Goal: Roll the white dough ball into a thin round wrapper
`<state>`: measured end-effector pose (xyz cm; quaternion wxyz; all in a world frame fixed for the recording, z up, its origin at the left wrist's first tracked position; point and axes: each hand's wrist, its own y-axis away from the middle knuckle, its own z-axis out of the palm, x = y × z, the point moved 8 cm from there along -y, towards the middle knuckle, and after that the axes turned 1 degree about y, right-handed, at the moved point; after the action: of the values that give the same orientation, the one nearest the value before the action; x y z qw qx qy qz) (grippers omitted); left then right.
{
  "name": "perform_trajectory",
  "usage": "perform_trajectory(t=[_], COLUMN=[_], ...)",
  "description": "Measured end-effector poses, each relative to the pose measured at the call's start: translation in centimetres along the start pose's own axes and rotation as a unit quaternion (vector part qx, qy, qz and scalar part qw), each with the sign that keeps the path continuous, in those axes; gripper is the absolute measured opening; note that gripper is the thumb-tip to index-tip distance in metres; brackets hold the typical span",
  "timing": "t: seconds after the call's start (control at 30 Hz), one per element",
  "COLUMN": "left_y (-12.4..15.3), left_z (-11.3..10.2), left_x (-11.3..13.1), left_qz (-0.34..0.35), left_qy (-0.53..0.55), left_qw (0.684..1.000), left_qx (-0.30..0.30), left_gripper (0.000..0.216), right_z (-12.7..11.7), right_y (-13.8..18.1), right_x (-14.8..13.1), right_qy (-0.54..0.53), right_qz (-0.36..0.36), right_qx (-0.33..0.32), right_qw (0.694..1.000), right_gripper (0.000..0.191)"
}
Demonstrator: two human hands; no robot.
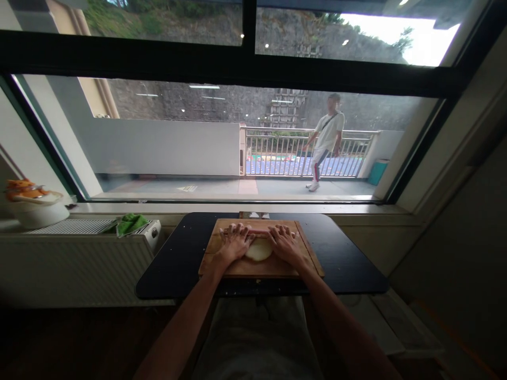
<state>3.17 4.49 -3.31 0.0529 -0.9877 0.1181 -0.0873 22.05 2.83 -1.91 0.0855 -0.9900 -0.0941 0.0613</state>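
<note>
Head view: flat, unclenched hands (259,241) half hide rolling pin (259,231) over dough (258,250).

Both forearms bare, reaching forward from the lower edge of view, converging toward centre. Left hand (235,241) palm down, fingers spread and extended forward, wrist roughly straight. Right hand (285,244) likewise palm down, fingers splayed, set level with the left. Hands near each other, not touching. Thumbs angled inward, apparently; too small to tell clearly.
</note>
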Motion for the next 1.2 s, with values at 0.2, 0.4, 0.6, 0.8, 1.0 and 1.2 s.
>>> perform_trajectory(t=[0.2, 0.4, 0.6, 0.8, 1.0, 1.2], left_y=[-0.8, 0.9, 3.6, 6.2, 6.3, 3.6], left_z=[0.1, -0.5, -0.9, -0.8, -0.4, -0.2], left_x=[0.1, 0.1, 0.4, 0.5, 0.4, -0.1], left_qz=[0.006, 0.019, 0.034, 0.042, 0.042, 0.023], left_qy=[0.0, 0.006, 0.017, 0.021, 0.014, 0.003], left_qw=[1.0, 1.0, 0.999, 0.998, 0.999, 1.0], left_qx=[0.001, 0.017, 0.035, 0.046, 0.03, 0.004], left_gripper=[0.056, 0.06, 0.062, 0.063, 0.063, 0.061], right_z=[0.2, -0.3, -0.6, -1.0, -1.0, -0.8], right_y=[-0.4, 1.7, 4.5, 7.1, 7.0, 4.3], right_x=[0.1, -0.3, -0.7, -1.2, -1.4, -1.0], right_qy=[0.004, -0.001, -0.008, -0.02, -0.02, 0.009], right_qz=[0.016, 0.019, -0.007, -0.022, -0.035, -0.018], right_qx=[0.005, 0.042, 0.076, 0.075, 0.063, 0.036], right_qw=[1.0, 0.999, 0.997, 0.997, 0.997, 0.999], right_gripper=[0.05, 0.051, 0.052, 0.053, 0.053, 0.052])
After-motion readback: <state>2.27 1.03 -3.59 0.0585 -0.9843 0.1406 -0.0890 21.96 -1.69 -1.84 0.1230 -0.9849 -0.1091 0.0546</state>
